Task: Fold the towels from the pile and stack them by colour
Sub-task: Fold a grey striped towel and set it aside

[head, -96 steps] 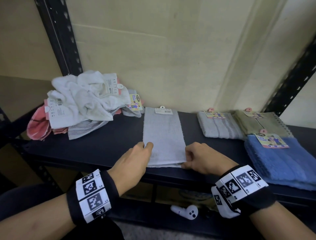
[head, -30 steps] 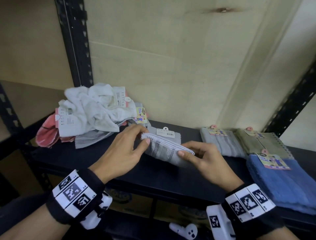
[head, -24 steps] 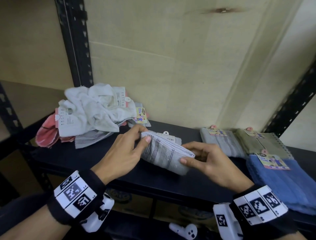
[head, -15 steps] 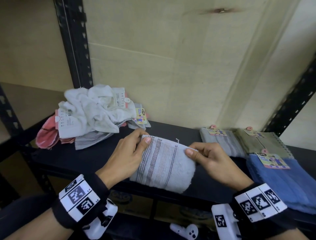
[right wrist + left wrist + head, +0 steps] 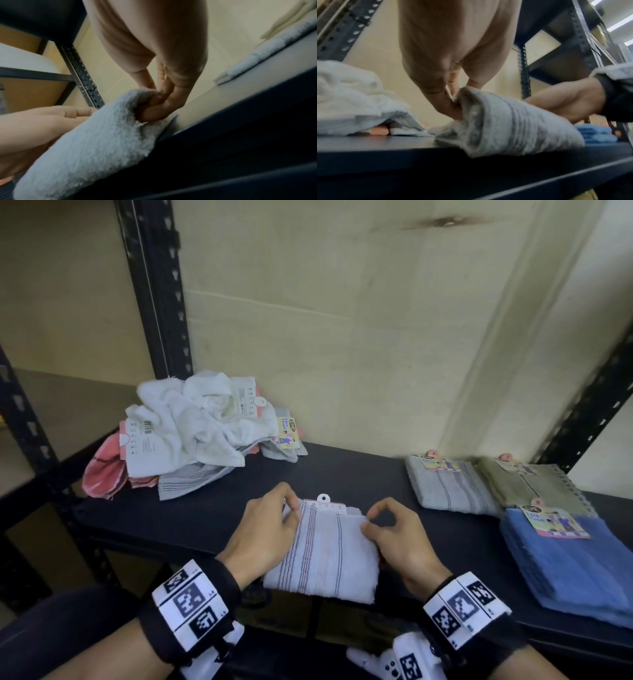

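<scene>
So that the fold lands square, we pinch the grey striped towel's point(image 5: 322, 556) far corners with left hand point(image 5: 263, 537) and right hand point(image 5: 399, 537) at lower centre.

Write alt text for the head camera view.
Both hands, left hand and right hand, pinch the far corners of a folded grey striped towel on a dark shelf; unfolded pile left, folded towels right.

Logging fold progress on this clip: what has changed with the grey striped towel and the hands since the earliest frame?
The grey striped towel, first flat as a long strip, was lifted at its near end and folded back; it is now half as long. The left hand and right hand now pinch its far corners. The pile and folded stacks stayed put.
</scene>
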